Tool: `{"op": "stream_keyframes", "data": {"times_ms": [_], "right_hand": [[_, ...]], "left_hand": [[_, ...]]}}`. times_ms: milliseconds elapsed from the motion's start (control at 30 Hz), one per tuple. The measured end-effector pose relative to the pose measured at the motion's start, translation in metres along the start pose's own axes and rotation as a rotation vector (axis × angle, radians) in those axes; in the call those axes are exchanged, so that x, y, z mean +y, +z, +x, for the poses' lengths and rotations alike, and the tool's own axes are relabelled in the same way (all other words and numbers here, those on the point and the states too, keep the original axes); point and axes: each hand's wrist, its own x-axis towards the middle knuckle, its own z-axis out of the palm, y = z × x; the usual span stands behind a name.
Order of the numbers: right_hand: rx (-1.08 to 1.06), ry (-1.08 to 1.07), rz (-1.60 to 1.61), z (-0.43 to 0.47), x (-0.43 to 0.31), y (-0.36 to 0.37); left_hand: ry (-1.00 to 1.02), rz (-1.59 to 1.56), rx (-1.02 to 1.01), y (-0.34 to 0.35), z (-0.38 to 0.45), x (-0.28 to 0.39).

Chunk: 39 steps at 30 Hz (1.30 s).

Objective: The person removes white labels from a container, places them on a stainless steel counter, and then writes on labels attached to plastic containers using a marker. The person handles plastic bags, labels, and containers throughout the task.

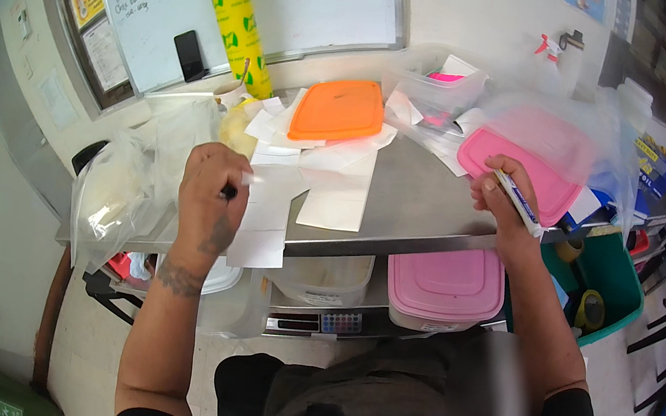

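My left hand [214, 188] is closed around a small dark and whitish item, perhaps a marker or its cap, and hangs above white paper slips [261, 235] at the steel table's front left. A whiteboard marker [516, 200] with a white and blue barrel lies in my right hand [509, 201], which is above the table's right part, just in front of a pink plastic lid [531, 168]. An orange plastic lid [339, 110] rests on papers between the hands, further back. Left of my left hand sits a clear plastic bag [112, 204] with pale contents.
A tall yellow patterned roll [236, 13] and a phone [189, 55] stand against the whiteboard [333, 10]. A clear tub [432, 86] and a spray bottle [547, 62] are at the back right. Below are a pink-lidded container [445, 286] and a green crate [614, 301].
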Motion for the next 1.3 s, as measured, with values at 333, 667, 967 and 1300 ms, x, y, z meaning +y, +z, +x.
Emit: {"op": "stream_keyframes", "data": {"times_ms": [333, 667, 967, 1300], "right_hand": [[-0.594, 0.150, 0.085, -0.001, -0.043, 0.069], [-0.295, -0.248, -0.082, -0.012, -0.041, 0.087], [-0.421, -0.162, -0.144, -0.024, -0.042, 0.095], [-0.169, -0.997, -0.691, -0.030, -0.050, 0.096]], "left_hand": [[0.339, -0.025, -0.011, 0.003, 0.007, 0.085], [-0.329, -0.488, 0.116, 0.007, -0.009, 0.079], [-0.924, -1.119, -0.167, 0.003, 0.036, 0.067], [-0.839, -0.811, -0.389, 0.009, 0.039, 0.083]]}}
